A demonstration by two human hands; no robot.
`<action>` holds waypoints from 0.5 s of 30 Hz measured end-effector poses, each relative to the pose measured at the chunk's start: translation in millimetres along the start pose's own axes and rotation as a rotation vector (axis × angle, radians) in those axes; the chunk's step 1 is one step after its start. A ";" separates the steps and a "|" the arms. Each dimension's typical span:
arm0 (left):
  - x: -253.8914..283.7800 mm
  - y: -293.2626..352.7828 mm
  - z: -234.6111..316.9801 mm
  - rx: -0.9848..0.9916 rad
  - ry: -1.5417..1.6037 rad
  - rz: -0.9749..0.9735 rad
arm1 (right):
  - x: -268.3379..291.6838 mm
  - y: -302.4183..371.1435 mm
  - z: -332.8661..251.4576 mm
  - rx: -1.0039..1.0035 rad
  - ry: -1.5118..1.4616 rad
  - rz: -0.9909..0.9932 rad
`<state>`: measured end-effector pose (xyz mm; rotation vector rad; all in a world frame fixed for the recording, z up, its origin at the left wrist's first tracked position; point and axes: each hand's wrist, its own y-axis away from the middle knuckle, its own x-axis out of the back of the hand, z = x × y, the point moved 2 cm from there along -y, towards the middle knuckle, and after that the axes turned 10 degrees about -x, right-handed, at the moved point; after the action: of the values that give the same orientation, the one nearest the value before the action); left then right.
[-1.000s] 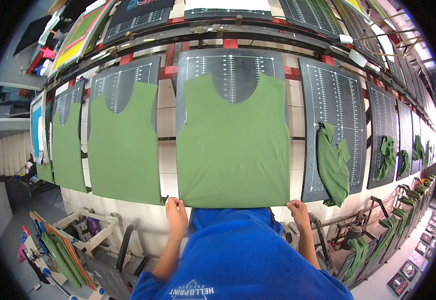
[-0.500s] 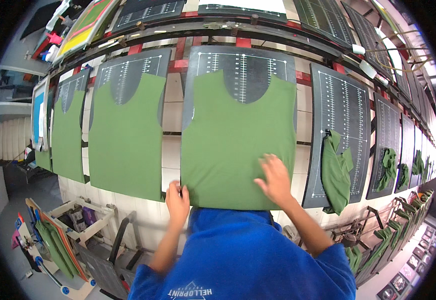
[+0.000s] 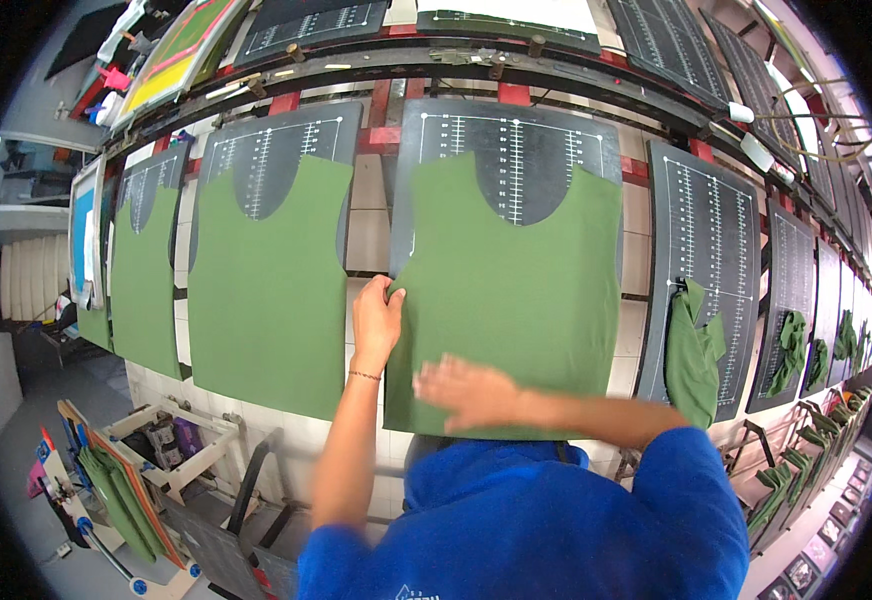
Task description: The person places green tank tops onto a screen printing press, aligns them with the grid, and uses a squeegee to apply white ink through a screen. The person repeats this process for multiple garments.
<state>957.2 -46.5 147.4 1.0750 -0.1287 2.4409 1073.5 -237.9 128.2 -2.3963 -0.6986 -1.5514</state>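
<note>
A green shirt panel [image 3: 506, 310] with a scooped neckline lies spread over a dark board [image 3: 496, 130] marked with white ruler lines, directly before me. At the panel's left edge, below the armhole, my left hand [image 3: 378, 322] pinches the fabric between thumb and fingers. My right hand [image 3: 471, 392] lies flat over the lower left part of the panel, fingers stretched out and slightly blurred by motion. Small wrinkles run along the panel's right side and lower area.
Another green panel [image 3: 266, 300] covers the board to the left, with one more beyond it. Crumpled green pieces [image 3: 694, 355] lie on the boards to the right. A dark rail [image 3: 376, 72] runs behind. Green pieces hang on a rack [image 3: 791, 470] at lower right.
My left hand has moved up from the panel's lower left corner to its left edge. My right hand has swept from the right side down and left across the fabric. The view has shifted slightly.
</note>
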 end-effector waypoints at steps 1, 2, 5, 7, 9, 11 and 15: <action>1.7 1.6 -1.7 0.008 0.008 0.021 | 25.9 -21.6 36.1 -0.056 0.039 -0.028; 2.7 2.2 -2.3 0.012 0.016 0.041 | 52.8 -49.2 81.4 -0.190 0.063 0.066; -2.8 1.1 7.6 -0.062 0.014 0.114 | 111.2 -114.8 215.4 -0.406 0.317 0.374; -2.3 2.0 10.4 -0.028 0.006 0.133 | 122.3 -143.9 238.1 -0.506 0.294 0.470; 3.4 6.1 4.9 -0.021 -0.025 0.185 | 100.1 -159.2 192.5 -0.577 0.348 0.424; 12.3 12.9 -7.6 -0.049 -0.068 0.277 | 70.4 -151.5 104.6 -0.502 0.204 0.417; 16.2 21.6 1.3 -0.048 -0.053 0.350 | -13.1 -51.4 -70.1 -0.068 0.097 -0.142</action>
<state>938.9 -59.9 162.0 1.1797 -0.4229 2.6983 987.6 -225.8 142.0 -2.3462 -0.8243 -1.7610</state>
